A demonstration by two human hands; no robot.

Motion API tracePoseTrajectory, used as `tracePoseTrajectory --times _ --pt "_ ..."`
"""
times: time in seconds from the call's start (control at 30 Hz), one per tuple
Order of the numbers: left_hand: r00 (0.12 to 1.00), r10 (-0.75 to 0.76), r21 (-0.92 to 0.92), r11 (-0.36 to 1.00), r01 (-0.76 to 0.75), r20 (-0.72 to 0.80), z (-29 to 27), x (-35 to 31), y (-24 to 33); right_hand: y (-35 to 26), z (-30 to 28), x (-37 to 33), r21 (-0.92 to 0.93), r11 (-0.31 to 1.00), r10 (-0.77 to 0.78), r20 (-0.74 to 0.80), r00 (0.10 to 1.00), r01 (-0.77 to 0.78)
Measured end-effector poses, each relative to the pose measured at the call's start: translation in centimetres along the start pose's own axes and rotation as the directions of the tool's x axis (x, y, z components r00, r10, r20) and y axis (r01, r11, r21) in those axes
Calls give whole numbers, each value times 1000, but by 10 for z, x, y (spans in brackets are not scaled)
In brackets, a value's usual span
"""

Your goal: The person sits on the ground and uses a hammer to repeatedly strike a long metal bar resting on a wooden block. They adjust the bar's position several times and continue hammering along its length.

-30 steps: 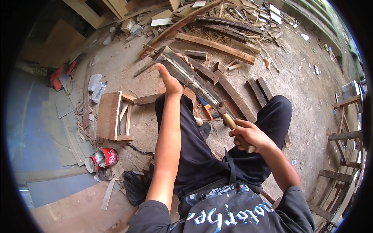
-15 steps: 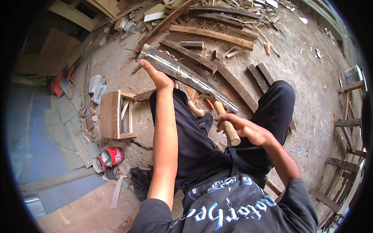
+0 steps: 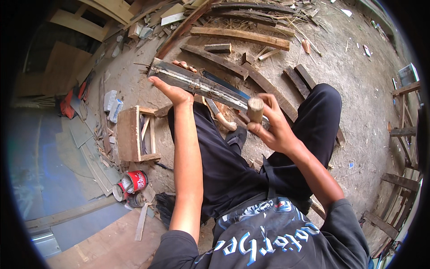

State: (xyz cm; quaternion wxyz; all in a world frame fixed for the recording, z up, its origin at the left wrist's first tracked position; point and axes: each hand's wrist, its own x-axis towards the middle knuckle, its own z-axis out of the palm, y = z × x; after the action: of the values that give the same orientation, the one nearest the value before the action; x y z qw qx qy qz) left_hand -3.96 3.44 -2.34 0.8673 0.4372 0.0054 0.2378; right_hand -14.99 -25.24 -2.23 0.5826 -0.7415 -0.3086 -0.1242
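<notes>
A dark wooden beam (image 3: 204, 85) with a whitish, rough strip along its face slants across the space between my knees. My left hand (image 3: 178, 95) is wrapped around its far left end, thumb on the near side and fingertips showing over the far side. In my right hand (image 3: 280, 130) is a tool with a thick round wooden handle (image 3: 255, 110), its butt tipped up; its head is hidden, so its kind is unclear. That hand is by the beam's right end. Below the beam, near my shoe (image 3: 237, 136), lies a curved pale wooden handle (image 3: 225, 122).
Several loose timbers (image 3: 239, 38) lie on the ground ahead, among wood scraps. A small wooden box frame (image 3: 130, 134) and red cans (image 3: 134, 180) stand at left. Wooden frames (image 3: 401, 181) line the right side.
My right hand has risen and moved forward, tipping the tool's butt upward. The beam's left end has shifted slightly left and nearer, with my left hand still on it.
</notes>
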Motion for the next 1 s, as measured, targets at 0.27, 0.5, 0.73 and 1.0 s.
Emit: tracePoseTrajectory --times 0.27,0.5,0.73,1.0 --pt "992 -65 7 998 65 104 11 -7 3 16 15 36 375 896 318 -162 934 -240" --pt "998 -39 73 997 36 45 37 -29 6 2 22 79 230 932 336 -250 908 -282" --pt "982 151 291 950 -112 -113 64 -57 -9 -1 27 107 0 989 140 -295 945 -146" --pt "982 163 319 939 -124 -100 60 -61 -11 7 27 102 55 994 108 -293 950 -96"
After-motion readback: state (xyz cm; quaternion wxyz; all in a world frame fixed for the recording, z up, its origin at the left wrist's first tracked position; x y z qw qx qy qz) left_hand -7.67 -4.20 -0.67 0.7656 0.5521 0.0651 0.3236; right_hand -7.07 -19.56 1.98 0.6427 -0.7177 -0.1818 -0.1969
